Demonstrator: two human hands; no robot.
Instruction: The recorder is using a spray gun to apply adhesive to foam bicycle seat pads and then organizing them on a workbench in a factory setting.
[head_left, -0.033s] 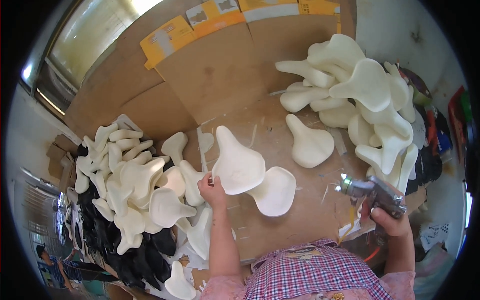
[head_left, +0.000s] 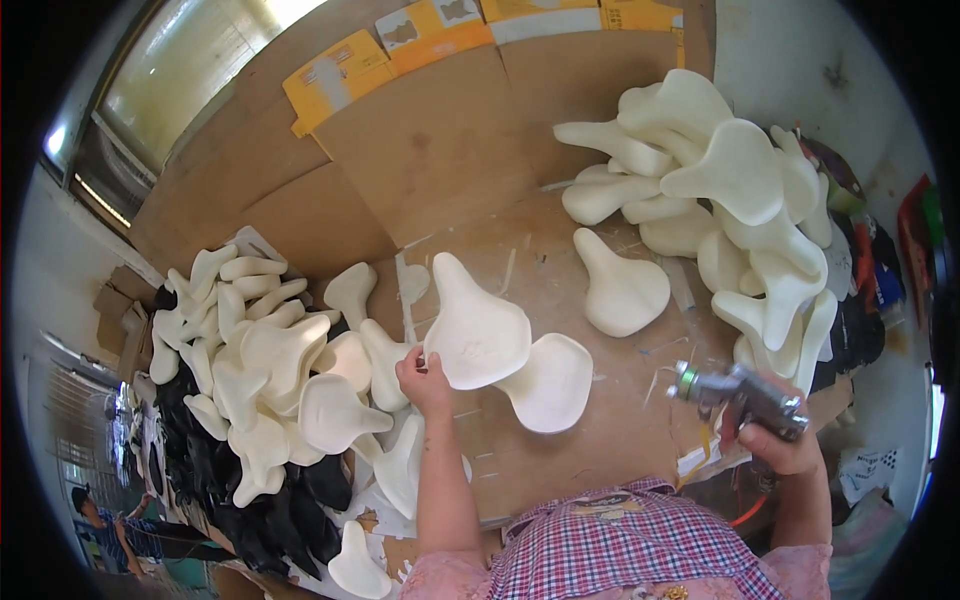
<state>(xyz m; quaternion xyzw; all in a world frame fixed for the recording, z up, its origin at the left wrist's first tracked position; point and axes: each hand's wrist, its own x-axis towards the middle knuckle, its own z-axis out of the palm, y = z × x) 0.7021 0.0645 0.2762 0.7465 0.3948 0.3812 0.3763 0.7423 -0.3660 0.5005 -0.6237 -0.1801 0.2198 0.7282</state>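
Observation:
My left hand [head_left: 424, 379] is closed on the left edge of a white foam bicycle saddle pad [head_left: 476, 335], its narrow nose pointing away from me. That pad partly covers a second saddle pad [head_left: 553, 385], which lies on the cardboard-covered table to its right. At the right, my right hand [head_left: 778, 440] grips a metal spray gun [head_left: 748, 398] with a green-ringed nozzle facing left toward the pads. A gap separates the nozzle from them. Farther back, another saddle pad [head_left: 625, 288] lies by itself. Whether spray is coming out cannot be made out.
Many saddle pads are heaped at left [head_left: 265, 370] and at far right [head_left: 740, 170]. Black covers [head_left: 290, 520] lie under the left heap. A cardboard screen [head_left: 430, 140] stands behind the table [head_left: 540, 470]. At far left, another person [head_left: 115, 530] is in the background.
The spray gun has tipped slightly, its nozzle a little lower and farther left. My left hand and the saddle pad it holds stay in place.

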